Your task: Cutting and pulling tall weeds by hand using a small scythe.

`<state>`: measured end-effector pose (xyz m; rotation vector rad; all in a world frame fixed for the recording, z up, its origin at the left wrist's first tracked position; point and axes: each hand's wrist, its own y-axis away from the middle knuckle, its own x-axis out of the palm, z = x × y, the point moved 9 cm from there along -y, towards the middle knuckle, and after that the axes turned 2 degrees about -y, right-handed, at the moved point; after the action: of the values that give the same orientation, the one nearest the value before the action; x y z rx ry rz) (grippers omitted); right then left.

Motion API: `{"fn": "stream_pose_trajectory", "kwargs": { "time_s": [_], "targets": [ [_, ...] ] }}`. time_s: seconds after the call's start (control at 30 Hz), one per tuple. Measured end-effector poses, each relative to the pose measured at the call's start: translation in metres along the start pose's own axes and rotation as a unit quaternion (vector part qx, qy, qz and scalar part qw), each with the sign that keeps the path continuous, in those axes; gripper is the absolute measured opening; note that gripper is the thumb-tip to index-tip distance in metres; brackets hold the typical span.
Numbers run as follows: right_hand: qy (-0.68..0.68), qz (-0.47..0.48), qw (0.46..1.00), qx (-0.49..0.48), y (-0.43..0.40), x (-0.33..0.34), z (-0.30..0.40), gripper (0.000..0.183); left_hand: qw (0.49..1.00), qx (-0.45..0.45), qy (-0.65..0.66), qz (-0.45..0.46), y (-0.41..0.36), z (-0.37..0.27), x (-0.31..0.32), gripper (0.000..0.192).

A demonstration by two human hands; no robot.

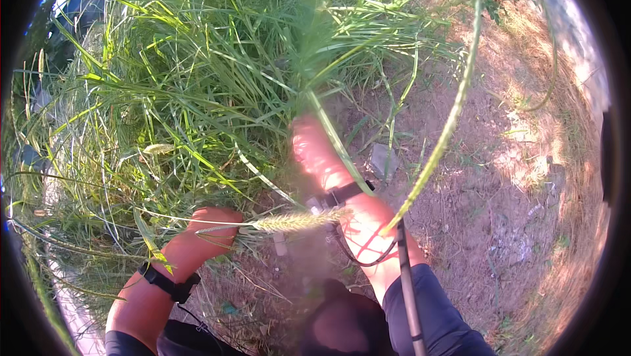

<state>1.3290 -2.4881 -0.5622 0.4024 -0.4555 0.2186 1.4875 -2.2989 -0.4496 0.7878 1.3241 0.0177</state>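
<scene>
My left hand (214, 225) is low at the lower left, back up and fingers curled under, around green grass stems (241, 240) near the soil; its fingertips are hidden. Further up and to the right, my right hand (308, 139) reaches into tall green grass (222, 75). Blur and blades cover its fingers, so what it holds cannot be seen. Both wrists wear black straps, and a dark cord loops below the right one. A bristly seed head (300, 220) crosses between my forearms, close to the camera.
Bare reddish soil (458, 218) lies to the right, with a grey stone (383, 160) just beyond my right wrist. Dry straw (577, 169) borders the far right. A thin brown rod (406, 282) runs along my right forearm. My dark-clad knee (345, 321) shows below.
</scene>
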Motion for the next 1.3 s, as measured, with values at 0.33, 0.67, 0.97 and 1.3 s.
{"fn": "stream_pose_trajectory", "kwargs": {
  "time_s": [0.33, 0.67, 0.97, 1.3],
  "targets": [
    [-0.209, 0.123, 0.969, 0.038, 0.037, -0.011, -0.040, 0.009, 0.996, 0.019, 0.079, -0.030, -0.053, -0.014, 0.001, 0.032],
    [-0.259, 0.004, 0.954, -0.150, 0.035, -0.081, 0.017, 0.038, 1.000, 0.016, -0.025, 0.004, -0.052, -0.033, -0.032, 0.026],
    [-0.024, 0.172, 0.984, -0.045, 0.029, 0.017, 0.047, 0.033, 0.956, 0.040, -0.254, -0.143, -0.078, -0.068, -0.051, 0.020],
    [-0.039, 0.187, 0.981, 0.008, 0.040, 0.005, 0.011, 0.017, 0.949, 0.014, -0.004, -0.314, -0.085, 0.056, -0.131, 0.032]
  ]
}}
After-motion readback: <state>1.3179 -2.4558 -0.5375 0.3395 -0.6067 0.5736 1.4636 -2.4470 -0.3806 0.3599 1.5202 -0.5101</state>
